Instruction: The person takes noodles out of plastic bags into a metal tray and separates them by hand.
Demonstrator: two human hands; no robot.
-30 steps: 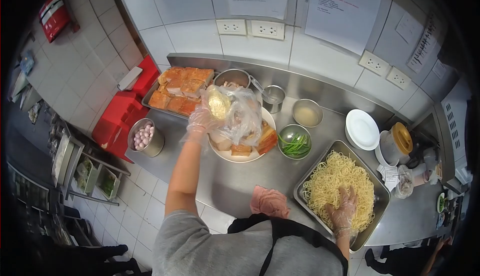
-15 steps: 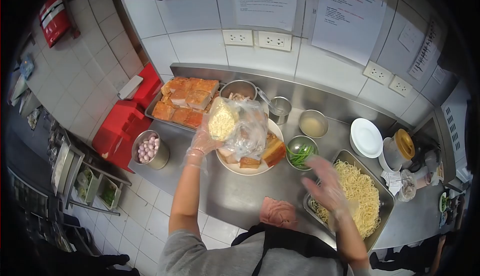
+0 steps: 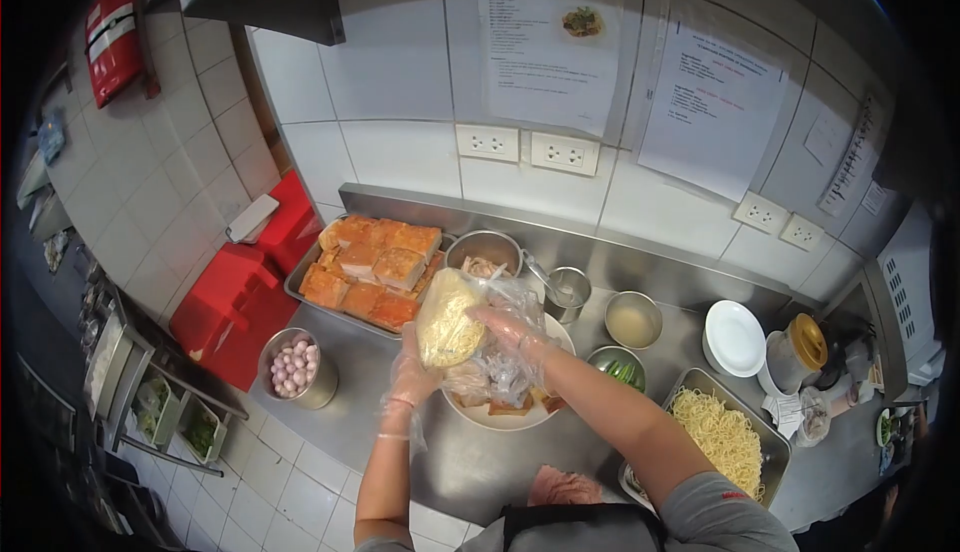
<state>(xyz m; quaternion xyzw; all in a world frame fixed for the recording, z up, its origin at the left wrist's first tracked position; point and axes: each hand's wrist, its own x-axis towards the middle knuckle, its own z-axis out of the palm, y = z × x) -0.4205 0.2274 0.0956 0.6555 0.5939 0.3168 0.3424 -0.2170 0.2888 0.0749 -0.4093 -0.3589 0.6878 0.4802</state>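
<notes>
My gloved left hand (image 3: 412, 370) grips the left side of a clear plastic bag of noodles (image 3: 448, 330), held up above a white plate (image 3: 492, 422). My gloved right hand (image 3: 512, 332) reaches across, its fingers pressed on the bag's right side; its fingertips are partly hidden. Under the hands, more crumpled plastic bags (image 3: 502, 380) lie on the plate, and what is in them is hard to make out. Pieces of browned, crisp-skinned meat (image 3: 512, 406) show at the plate's edge.
A tray of roasted meat slabs (image 3: 385, 262) sits behind left, a metal pot of peeled shallots (image 3: 296, 367) nearer left. Bowls of pale liquid (image 3: 632, 320) and green vegetables (image 3: 624, 368) stand right of the plate. Farther right are a noodle tray (image 3: 722, 437) and white plates (image 3: 735, 338).
My right hand has moved left from above the noodle tray to the bag of noodles. My left hand still holds the bag. The camera view has tilted upward.
</notes>
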